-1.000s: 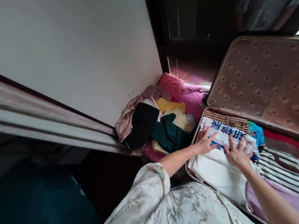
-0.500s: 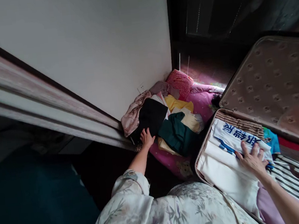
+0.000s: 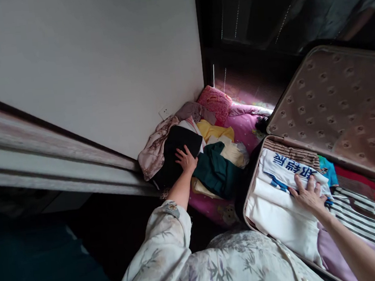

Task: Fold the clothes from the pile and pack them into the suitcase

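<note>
Against the wall, the left hand (image 3: 186, 158) is laid flat and open on a folded black garment (image 3: 175, 153) atop the pile (image 3: 217, 164) — a careless pull could topple it. Open too, the right hand (image 3: 309, 197) presses the white shirt (image 3: 287, 170) in the suitcase (image 3: 249, 201) — the folds may slip.
</note>
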Action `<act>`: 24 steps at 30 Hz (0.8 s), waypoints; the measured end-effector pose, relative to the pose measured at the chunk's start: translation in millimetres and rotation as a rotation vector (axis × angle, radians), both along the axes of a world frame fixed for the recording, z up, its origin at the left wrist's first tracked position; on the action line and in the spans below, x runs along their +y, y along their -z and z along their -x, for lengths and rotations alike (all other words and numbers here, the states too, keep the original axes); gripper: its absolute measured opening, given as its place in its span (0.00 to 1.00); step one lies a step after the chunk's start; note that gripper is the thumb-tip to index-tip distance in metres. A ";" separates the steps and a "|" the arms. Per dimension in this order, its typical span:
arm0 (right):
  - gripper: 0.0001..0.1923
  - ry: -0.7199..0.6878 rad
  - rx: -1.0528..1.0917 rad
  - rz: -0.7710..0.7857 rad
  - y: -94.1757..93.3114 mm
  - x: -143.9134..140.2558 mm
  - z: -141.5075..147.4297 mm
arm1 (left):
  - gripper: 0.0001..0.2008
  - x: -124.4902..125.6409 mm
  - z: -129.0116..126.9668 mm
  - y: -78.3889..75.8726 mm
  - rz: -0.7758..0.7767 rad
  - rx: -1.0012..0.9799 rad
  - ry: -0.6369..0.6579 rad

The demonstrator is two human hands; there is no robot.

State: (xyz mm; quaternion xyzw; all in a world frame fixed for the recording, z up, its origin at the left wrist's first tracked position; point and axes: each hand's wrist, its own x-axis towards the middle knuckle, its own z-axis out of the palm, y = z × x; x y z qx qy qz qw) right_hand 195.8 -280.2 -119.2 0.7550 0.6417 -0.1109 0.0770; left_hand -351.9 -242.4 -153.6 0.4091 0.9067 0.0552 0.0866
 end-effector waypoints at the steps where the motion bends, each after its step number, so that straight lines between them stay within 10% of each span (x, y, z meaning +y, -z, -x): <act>1: 0.43 -0.001 -0.003 -0.002 1.1 0.1 -0.5 | 0.53 1.7 -2.1 -1.2 0.006 0.000 -0.014; 5: 0.42 0.004 0.000 -0.007 5.2 0.0 -2.0 | 0.46 -3.9 -27.7 -5.5 -0.087 0.033 0.145; 11: 0.41 -0.005 -0.014 -0.009 5.2 -0.7 -1.1 | 0.44 -30.4 -98.0 7.9 -0.043 -0.139 0.965; 14: 0.41 -0.014 -0.025 -0.003 3.5 -0.6 -0.6 | 0.53 -33.0 -113.3 15.2 0.067 -0.206 1.170; 20: 0.42 0.010 -0.002 0.006 2.6 -0.1 0.9 | 0.37 -28.4 -112.9 12.5 0.051 -0.254 1.129; 24: 0.42 0.014 0.008 0.002 2.9 -0.2 1.3 | 0.24 -25.1 -115.5 -1.8 -0.164 -0.762 0.714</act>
